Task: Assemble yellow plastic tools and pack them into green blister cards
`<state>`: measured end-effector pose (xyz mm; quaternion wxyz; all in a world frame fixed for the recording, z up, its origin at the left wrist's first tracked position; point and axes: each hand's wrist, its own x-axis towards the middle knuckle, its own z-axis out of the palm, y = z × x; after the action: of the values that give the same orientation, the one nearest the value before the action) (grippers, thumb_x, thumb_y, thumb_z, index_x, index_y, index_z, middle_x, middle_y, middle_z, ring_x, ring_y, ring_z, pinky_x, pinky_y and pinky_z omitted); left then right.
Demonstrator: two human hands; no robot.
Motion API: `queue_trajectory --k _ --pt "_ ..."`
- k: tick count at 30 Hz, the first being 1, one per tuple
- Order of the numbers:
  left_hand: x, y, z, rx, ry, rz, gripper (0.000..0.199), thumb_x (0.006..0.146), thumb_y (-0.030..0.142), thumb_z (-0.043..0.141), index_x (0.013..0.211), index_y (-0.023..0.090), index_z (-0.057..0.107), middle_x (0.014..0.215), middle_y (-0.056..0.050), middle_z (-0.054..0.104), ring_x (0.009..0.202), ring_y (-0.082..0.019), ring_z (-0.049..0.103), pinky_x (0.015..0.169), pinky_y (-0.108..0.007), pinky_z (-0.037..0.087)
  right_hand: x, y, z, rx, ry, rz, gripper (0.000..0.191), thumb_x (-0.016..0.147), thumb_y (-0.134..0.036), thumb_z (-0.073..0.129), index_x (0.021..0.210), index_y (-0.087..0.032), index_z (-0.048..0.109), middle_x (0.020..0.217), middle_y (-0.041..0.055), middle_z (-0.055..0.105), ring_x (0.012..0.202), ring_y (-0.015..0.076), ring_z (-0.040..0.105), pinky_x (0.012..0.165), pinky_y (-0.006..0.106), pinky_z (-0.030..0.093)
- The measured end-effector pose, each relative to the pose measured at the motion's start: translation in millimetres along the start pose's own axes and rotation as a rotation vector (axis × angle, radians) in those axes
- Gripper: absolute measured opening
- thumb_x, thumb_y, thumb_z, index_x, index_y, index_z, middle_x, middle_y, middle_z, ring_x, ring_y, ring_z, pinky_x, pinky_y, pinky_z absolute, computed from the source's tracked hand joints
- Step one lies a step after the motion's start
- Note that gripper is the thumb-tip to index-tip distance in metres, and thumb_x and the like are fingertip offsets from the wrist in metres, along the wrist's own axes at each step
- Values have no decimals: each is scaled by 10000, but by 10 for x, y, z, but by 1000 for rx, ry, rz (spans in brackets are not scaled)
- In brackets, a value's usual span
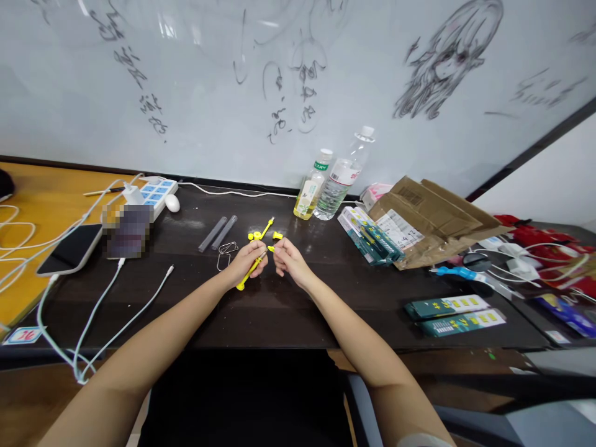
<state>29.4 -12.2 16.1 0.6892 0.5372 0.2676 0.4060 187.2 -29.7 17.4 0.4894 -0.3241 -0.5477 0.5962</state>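
Fingers of the left hand (pixel 249 261) pinch a yellow rod (pixel 250 275) above the dark table (pixel 288 313), its tip slanted toward the right hand (pixel 289 257), for control, I'd guess; the right fingers, narrowed, grip a small yellow piece (pixel 270 249); clear tubes (pixel 225 233) lie near, seemingly for easy reach.

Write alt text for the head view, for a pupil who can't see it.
A person's left hand holds a yellow stick, and the right hand has a small yellow piece at its fingertips, over a dark table. Two clear tubes lie to the left; two bottles stand behind.
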Motion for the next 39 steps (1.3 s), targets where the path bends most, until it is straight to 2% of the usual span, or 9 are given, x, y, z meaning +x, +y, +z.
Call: queue_trajectory --k 18,26,32,36,39 --pt "-16 20 49 -22 58 -44 248 795 377 567 793 199 393 486 90 470 284 -43 357 289 -136 234 -2 22 -16 -92 31 -21 249 794 -395 614 814 -212 446 504 -129 332 389 28 276 319 128 343" --pt "-13 -13 57 92 50 -72 206 821 328 545 793 205 383 470 100 446 290 -38 349 295 -124 231 20 -18 -158 -319 5 20 238 787 -392 597 773 -199 457 552 -116 386 328 8 295 278 143 325" --pt "13 -69 27 123 76 -68 188 837 317 520 795 206 375 470 102 445 294 -38 355 302 -125 246 -27 12 -114 -456 16 -53 215 839 -387 549 798 -206 441 610 -86 445 338 16 358 305 149 276" --pt "23 -96 22 132 68 -6 211 844 351 521 813 213 365 484 107 446 305 -41 373 306 -125 260 -51 20 -56 -414 13 -69 228 849 -402 545 806 -213 426 655 -74 473 357 18 371 328 158 286" --pt "24 -97 24 147 59 53 226 854 382 507 825 218 355 495 111 450 309 -42 380 307 -122 265 -35 44 -33 -258 5 -49 249 832 -416 570 812 -225 411 578 -107 401 350 22 306 322 154 274"
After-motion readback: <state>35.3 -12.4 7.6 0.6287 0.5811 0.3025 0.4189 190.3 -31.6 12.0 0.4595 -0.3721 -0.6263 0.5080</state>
